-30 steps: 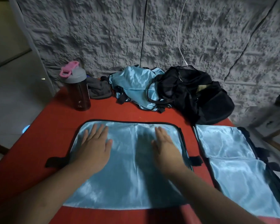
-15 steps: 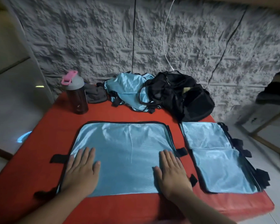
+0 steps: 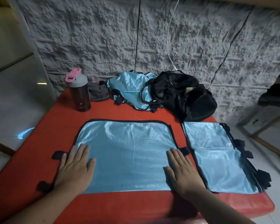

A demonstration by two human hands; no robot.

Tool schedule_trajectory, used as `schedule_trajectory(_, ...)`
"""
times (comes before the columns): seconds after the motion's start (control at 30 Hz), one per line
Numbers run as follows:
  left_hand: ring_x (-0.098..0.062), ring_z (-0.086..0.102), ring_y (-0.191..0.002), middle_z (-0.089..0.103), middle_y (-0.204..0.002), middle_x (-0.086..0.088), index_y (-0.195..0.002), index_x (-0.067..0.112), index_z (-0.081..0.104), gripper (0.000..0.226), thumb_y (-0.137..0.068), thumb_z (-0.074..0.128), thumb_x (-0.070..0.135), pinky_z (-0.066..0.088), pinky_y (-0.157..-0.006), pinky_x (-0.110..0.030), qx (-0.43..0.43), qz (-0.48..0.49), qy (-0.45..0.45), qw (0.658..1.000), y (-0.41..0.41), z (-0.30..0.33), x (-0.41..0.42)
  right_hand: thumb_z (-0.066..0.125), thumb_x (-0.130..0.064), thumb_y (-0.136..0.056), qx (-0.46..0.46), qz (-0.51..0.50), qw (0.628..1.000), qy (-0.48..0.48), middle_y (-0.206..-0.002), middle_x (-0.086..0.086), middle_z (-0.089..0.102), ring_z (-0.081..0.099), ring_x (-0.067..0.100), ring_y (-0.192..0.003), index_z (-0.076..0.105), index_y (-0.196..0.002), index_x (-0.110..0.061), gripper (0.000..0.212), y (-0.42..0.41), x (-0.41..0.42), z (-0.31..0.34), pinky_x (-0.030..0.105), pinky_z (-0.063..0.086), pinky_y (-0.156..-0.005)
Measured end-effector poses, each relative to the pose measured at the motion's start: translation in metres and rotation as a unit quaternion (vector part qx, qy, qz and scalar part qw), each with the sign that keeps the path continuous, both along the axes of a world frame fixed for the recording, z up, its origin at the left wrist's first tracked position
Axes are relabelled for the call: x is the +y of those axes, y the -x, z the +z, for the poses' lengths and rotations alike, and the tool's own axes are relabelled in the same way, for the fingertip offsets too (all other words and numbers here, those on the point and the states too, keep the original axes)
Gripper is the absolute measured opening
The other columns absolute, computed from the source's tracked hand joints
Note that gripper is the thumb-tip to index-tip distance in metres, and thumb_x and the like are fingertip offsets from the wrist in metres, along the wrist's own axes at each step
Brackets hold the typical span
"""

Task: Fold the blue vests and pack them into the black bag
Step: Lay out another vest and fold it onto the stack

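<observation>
Pressed flat on the lower part of a spread blue vest (image 3: 128,152) at frame centre: left hand (image 3: 75,168) on its lower-left edge, right hand (image 3: 183,170) on its lower-right edge; fingers of both straight and held close together, thumbs out to the inner side, gripping nothing. Lay smooth on a red table (image 3: 129,113), black trim along the far edge, black tabs (image 3: 57,155) poking out at the sides. Just beside it, right of centre, rested a folded vest (image 3: 215,156), a crease across its middle, black straps bunched along its right edge, near the table's right border. Heaped at upper centre against the rough grey wall (image 3: 103,38): a crumpled vest pile (image 3: 131,88), touching the black bag (image 3: 183,94) to its right; bag slumped, top gaping. Stood upright in the upper left of the table: a dark bottle (image 3: 79,92) with grey lid and pink clasp; tucked between it and the pile, a grey cloth (image 3: 99,94). Hung down the wall toward the bag: a white cable (image 3: 169,38).
</observation>
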State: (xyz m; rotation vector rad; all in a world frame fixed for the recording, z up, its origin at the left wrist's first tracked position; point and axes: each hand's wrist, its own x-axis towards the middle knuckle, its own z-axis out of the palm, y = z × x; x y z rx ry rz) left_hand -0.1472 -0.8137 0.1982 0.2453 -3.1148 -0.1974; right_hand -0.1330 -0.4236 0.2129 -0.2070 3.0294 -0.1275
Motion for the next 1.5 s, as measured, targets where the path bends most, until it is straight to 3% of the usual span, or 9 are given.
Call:
schedule_trajectory(0.27, -0.013, -0.008, -0.155, -0.001, -0.169, 0.01, -0.162, 0.028, 0.004, 0.087, -0.084, -0.009, 0.065, -0.001, -0.125, -0.044, -0.012, 0.003, -0.001, 1.0, 0.001, 0.001, 0.0, -0.036, -0.075, -0.069, -0.025, -0.028, 0.999, 0.006, -0.167, -0.005, -0.02, -0.024, 0.011, -0.151, -0.009, -0.162, -0.024, 0.11, 0.003, -0.001, 0.005, 0.032, -0.014, -0.123)
schedule_trajectory(0.43, -0.018, -0.016, -0.154, -0.009, -0.169, 0.011, -0.161, 0.031, -0.004, 0.073, -0.095, -0.004, 0.063, -0.011, -0.122, -0.055, -0.047, -0.013, 0.016, 0.999, 0.007, 0.013, 0.0, -0.011, -0.066, -0.087, -0.006, -0.056, 0.998, 0.005, -0.171, -0.002, -0.002, -0.007, 0.024, -0.157, 0.002, -0.163, -0.023, 0.088, 0.0, -0.014, 0.018, 0.045, -0.003, -0.126)
schedule_trajectory(0.57, -0.018, -0.017, -0.154, -0.002, -0.169, 0.01, -0.161, 0.029, 0.004, 0.084, -0.087, -0.014, 0.063, -0.018, -0.117, -0.056, 0.004, -0.051, 0.027, 0.998, 0.001, 0.027, 0.016, 0.007, -0.052, -0.096, 0.063, 0.025, 0.995, 0.07, -0.168, 0.005, 0.013, 0.009, 0.026, -0.157, 0.025, -0.16, -0.013, 0.077, 0.001, -0.039, 0.024, 0.035, 0.006, -0.128)
schedule_trajectory(0.7, -0.017, -0.011, -0.155, -0.001, -0.169, 0.008, -0.162, 0.028, 0.004, 0.082, -0.088, -0.011, 0.061, -0.008, -0.123, -0.054, -0.009, -0.098, 0.013, 0.995, -0.024, 0.013, 0.038, 0.005, -0.057, -0.098, 0.027, 0.034, 0.996, 0.075, -0.171, 0.007, 0.003, -0.008, 0.019, -0.157, 0.008, -0.163, -0.021, 0.074, -0.01, -0.062, 0.009, 0.03, -0.007, -0.125)
schedule_trajectory(0.83, -0.019, 0.02, -0.153, 0.028, -0.164, 0.001, -0.157, 0.023, 0.033, 0.074, -0.095, 0.017, 0.061, 0.014, -0.122, -0.051, -0.024, -0.082, 0.042, 0.995, -0.033, -0.004, 0.033, 0.002, -0.065, -0.1, -0.006, -0.02, 0.999, 0.027, -0.169, 0.002, -0.014, -0.026, 0.016, -0.152, -0.009, -0.162, -0.025, 0.074, -0.018, -0.055, -0.004, 0.038, -0.012, -0.124)
schedule_trajectory(1.3, -0.014, -0.001, -0.155, 0.005, -0.167, 0.007, -0.161, 0.029, 0.013, 0.08, -0.091, 0.008, 0.067, 0.0, -0.125, -0.043, 0.001, -0.066, 0.015, 0.998, -0.035, -0.001, 0.037, -0.002, -0.071, -0.096, 0.007, -0.042, 0.999, 0.026, -0.17, 0.003, -0.012, -0.023, 0.016, -0.154, -0.006, -0.163, -0.019, 0.084, -0.019, -0.049, -0.006, 0.04, -0.007, -0.125)
schedule_trajectory(1.4, -0.013, -0.013, -0.154, -0.012, -0.164, 0.009, -0.161, 0.031, -0.001, 0.082, -0.087, 0.0, 0.068, -0.005, -0.125, -0.044, -0.02, -0.063, 0.007, 0.998, -0.035, 0.005, 0.038, 0.0, -0.07, -0.097, 0.0, -0.045, 0.999, 0.025, -0.17, 0.005, -0.011, -0.022, 0.018, -0.154, -0.005, -0.163, -0.017, 0.084, -0.017, -0.05, -0.009, 0.04, -0.006, -0.126)
schedule_trajectory(1.47, -0.014, -0.021, -0.152, -0.02, -0.165, 0.009, -0.16, 0.031, -0.011, 0.082, -0.088, 0.002, 0.069, -0.009, -0.125, -0.044, -0.056, -0.067, -0.009, 0.996, -0.031, 0.014, 0.04, 0.005, -0.067, -0.098, -0.016, -0.052, 0.998, 0.028, -0.17, 0.009, -0.004, -0.013, 0.023, -0.156, 0.001, -0.162, -0.015, 0.083, -0.012, -0.052, -0.008, 0.041, -0.002, -0.127)
schedule_trajectory(1.5, -0.014, -0.018, -0.153, -0.015, -0.167, 0.008, -0.161, 0.031, -0.007, 0.081, -0.091, 0.01, 0.069, -0.007, -0.125, -0.044, -0.07, -0.068, -0.02, 0.995, -0.027, 0.022, 0.041, 0.008, -0.067, -0.097, -0.02, -0.055, 0.998, 0.035, -0.169, 0.011, 0.006, -0.003, 0.026, -0.157, 0.008, -0.161, -0.014, 0.083, -0.007, -0.055, -0.003, 0.041, 0.005, -0.127)
